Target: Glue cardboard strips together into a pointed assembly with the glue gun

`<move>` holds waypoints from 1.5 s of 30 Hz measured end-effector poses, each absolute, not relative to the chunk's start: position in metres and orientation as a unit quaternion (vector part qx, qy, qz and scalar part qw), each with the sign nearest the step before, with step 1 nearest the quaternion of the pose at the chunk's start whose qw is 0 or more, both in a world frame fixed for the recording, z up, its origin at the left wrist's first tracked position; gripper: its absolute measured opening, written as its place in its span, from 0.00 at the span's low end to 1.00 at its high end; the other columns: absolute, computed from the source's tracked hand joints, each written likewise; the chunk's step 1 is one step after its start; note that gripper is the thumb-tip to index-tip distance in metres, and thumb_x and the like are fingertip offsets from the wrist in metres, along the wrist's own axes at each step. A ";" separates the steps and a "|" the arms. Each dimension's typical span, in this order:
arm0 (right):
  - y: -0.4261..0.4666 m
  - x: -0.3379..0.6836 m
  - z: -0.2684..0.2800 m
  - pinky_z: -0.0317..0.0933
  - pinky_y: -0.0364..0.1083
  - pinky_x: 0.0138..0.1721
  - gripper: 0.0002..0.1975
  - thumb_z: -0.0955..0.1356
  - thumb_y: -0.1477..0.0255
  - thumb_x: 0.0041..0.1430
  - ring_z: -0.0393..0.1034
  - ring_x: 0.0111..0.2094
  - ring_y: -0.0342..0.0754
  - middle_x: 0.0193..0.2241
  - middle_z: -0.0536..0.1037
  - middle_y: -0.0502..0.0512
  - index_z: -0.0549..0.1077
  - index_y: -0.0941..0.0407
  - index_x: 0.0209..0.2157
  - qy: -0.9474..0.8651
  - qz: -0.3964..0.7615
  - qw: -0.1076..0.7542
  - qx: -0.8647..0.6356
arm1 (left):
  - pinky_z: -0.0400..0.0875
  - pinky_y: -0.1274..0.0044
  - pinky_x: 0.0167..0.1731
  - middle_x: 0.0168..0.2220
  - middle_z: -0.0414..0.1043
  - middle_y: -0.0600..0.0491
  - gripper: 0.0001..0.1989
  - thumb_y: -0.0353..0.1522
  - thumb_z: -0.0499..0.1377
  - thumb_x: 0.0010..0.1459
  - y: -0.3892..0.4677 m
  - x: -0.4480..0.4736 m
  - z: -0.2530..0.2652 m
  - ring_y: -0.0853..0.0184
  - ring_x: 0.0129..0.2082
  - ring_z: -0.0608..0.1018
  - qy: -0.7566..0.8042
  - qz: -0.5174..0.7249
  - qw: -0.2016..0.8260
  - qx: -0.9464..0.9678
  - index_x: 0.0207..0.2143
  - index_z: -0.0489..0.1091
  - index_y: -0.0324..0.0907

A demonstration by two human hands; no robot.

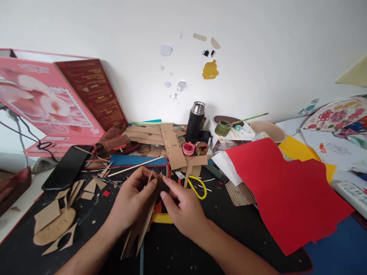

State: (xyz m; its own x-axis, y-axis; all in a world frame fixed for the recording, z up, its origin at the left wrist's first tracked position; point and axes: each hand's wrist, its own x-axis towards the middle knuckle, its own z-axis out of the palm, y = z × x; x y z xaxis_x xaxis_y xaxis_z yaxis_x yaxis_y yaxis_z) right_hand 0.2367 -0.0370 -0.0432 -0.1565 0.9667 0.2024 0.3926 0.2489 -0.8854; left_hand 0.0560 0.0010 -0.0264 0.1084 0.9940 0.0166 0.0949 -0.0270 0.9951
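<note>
My left hand (130, 194) is closed on a long piece of folded cardboard (147, 219), the thumb pressing on its upper end. The strip slants down toward me, and its two layers spread apart at the lower end. My right hand (185, 204) is beside it, index fingertip at the top edge of the cardboard and thumb held apart. Beyond my right hand lie scissors with a yellow handle loop (197, 188). A yellow object (162, 218) lies partly hidden behind the cardboard and my hands.
Cardboard scraps (90, 186) and a black phone (67, 168) lie left on the black mat (94, 233). A black flask (195, 124), an open red paint jar (188, 148) and a green paint jar (223, 129) stand behind. Red paper (283, 187) covers the right side.
</note>
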 end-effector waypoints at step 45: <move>-0.044 0.234 -0.033 0.59 0.44 0.29 0.30 0.66 0.66 0.72 0.67 0.23 0.47 0.23 0.78 0.49 0.71 0.57 0.71 -0.706 0.333 0.407 -0.475 | 0.71 0.76 0.37 0.35 0.76 0.56 0.17 0.42 0.74 0.56 -0.001 0.055 -0.019 0.66 0.33 0.76 0.458 0.511 0.547 0.480 0.35 0.70 0.45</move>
